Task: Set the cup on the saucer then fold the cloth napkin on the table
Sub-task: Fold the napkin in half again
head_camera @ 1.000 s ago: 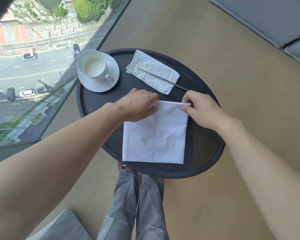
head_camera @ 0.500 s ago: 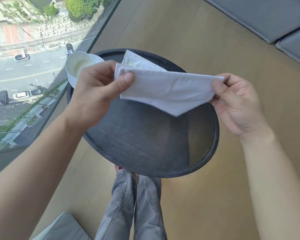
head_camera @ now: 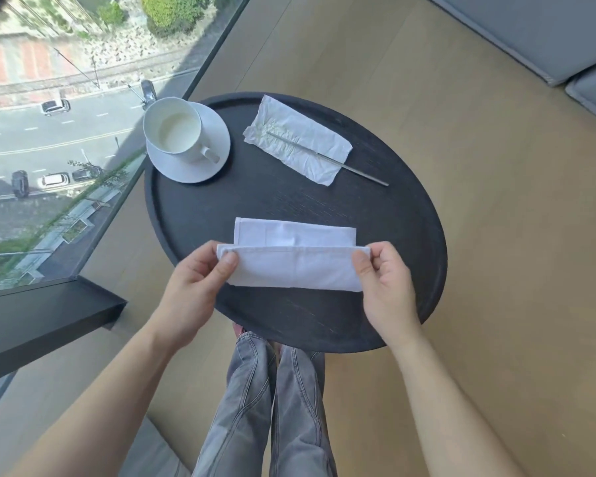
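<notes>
Since half a second ago the white cloth napkin (head_camera: 295,259) has come down from mid-air, where it hung stretched between both hands, onto the round black tray-top table (head_camera: 406,215); it now lies partly on the surface, near half doubled over the far half. Its long axis runs left to right across the table, near the table's front edge. The left hand (head_camera: 200,284) pinches the napkin's left end, thumb on top and fingers under, clamped on the cloth; the right hand (head_camera: 386,280) does the same at the right end. Each hand sits at its own end, neither nearer than the other. The held hem lies short of the far hem, so a strip of the lower layer shows beyond it, away from the person. Judged: the fold is under way, and the next move needs the held edge carried away from the body to meet the far hem, then pressed flat. The white ceramic cup (head_camera: 172,130) already sits on the white saucer (head_camera: 217,132) at the table's far left. A crumpled paper napkin (head_camera: 296,139) with a thin metal utensil (head_camera: 362,173) across it lies at the far centre, well apart from the cloth.
</notes>
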`<action>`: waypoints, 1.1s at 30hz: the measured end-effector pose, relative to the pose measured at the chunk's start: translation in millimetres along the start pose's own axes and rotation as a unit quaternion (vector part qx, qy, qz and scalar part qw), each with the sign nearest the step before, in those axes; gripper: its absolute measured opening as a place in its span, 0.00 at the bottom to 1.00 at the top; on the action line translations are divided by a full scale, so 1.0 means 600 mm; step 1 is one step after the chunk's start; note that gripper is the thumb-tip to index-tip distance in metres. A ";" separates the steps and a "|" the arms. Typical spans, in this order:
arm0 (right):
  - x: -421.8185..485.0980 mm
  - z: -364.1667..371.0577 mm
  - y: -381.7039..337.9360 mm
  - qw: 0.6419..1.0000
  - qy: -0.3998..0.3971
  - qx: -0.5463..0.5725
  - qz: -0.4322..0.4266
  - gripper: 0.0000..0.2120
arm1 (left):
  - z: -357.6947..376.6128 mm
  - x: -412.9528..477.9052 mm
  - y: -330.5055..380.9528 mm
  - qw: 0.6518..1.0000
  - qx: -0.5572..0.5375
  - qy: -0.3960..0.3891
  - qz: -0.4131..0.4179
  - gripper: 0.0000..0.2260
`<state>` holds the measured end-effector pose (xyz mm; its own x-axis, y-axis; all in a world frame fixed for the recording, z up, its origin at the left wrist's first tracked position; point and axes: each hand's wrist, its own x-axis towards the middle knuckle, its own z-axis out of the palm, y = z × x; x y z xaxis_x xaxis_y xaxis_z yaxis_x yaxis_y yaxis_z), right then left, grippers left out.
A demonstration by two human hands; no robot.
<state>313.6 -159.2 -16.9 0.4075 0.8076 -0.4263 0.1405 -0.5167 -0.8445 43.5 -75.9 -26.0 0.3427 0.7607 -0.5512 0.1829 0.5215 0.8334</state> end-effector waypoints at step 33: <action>0.022 0.079 0.002 0.930 0.202 -0.302 0.056 0.15 | 0.046 0.074 -0.030 0.865 0.405 0.291 0.045 0.17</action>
<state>276.1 -135.5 -39.0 0.7390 0.6292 -0.2408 0.5084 -0.7554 -0.4133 81.0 -62.5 -64.4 -0.0901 0.9729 -0.2131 0.8469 0.1875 0.4976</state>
